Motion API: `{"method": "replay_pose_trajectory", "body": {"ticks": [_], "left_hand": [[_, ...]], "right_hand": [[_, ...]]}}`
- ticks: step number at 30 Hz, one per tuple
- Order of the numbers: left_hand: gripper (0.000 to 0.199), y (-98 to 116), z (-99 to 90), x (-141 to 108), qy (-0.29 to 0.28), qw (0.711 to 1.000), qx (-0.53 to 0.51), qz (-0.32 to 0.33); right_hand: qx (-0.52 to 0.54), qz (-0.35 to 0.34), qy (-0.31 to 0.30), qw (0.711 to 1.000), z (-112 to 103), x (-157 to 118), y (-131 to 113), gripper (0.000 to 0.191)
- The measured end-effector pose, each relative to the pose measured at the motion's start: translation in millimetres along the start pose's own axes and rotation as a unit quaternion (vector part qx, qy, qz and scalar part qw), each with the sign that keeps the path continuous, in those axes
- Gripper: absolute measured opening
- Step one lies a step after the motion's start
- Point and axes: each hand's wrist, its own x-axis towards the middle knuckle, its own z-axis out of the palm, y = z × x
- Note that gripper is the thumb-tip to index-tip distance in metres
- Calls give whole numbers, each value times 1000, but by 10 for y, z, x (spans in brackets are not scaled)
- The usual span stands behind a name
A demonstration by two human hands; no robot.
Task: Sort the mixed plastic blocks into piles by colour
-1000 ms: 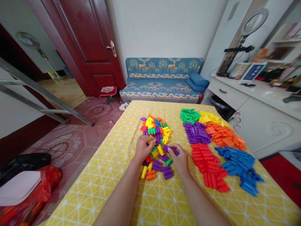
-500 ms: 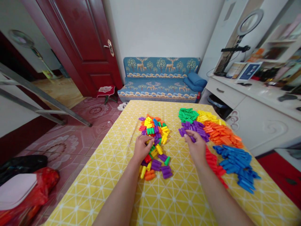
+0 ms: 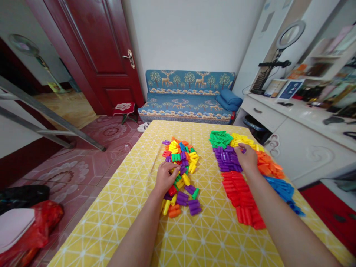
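My left hand rests on the near-left side of a mixed pile of small plastic pieces, its fingers curled together; what they hold is hidden. Over the right edge of the purple pile, my right hand pinches a purple piece. Green pieces and yellow pieces lie behind the purple ones. Orange pieces and blue pieces are to the right, partly behind my right forearm. Red pieces lie nearer to me, beside that forearm.
A yellow patterned cloth covers the table. Beyond it stands a blue sofa. A white cabinet with a ring light is on the right. A red stool and a metal ladder are at the left.
My right hand has moved right and slightly away across the purple pile, uncovering more purple and red pieces. My left hand stays at the mixed pile. The view has shifted slightly.
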Motion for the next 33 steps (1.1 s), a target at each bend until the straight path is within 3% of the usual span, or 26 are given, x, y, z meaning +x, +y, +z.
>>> {"method": "replay_pose_trajectory", "body": {"ticks": [2,3,5,7,9,12,15,19,21,24,28,30,33], "left_hand": [[17,8,-3,2,-1,1000,-1,2],[17,10,-4,3,-1,1000,-1,2],[17,8,-5,2,-1,1000,-2,4],[17,0,-3,-3,-1,1000,-4,3],[17,-11,2,-8,-3,1000,-4,2],[19,-25,9,-12,-1,1000,2,-2],[19,-33,11,-8,-5,1000,3,-1],[20,-32,7,2,-7,1000,2,5],[20,-30,7,5,-3,1000,3,6],[20,-30,9,4,-2,1000,1,7],[20,-35,8,0,4,1000,-1,2],[19,-33,3,0,4,1000,-1,-1],[19,-22,-4,2,-3,1000,-1,4]], "right_hand": [[192,60,-18,979,-15,-181,-127,32],[291,107,-50,949,-27,-283,-189,30],[445,204,-130,863,-57,-488,-285,19],[517,275,-187,789,-88,-661,-329,12],[531,302,-209,763,-114,-775,-328,20],[521,269,-191,787,-163,-814,-278,23],[484,194,-154,839,-239,-701,-191,25],[277,94,-86,953,-311,-397,5,44],[138,31,-49,989,-304,-228,123,46],[-31,-40,-40,998,-248,-13,256,48],[-137,-67,-89,984,-174,105,273,58],[-176,-81,-104,976,-163,51,216,60],[-177,-154,-77,969,-136,-212,78,53]]}}
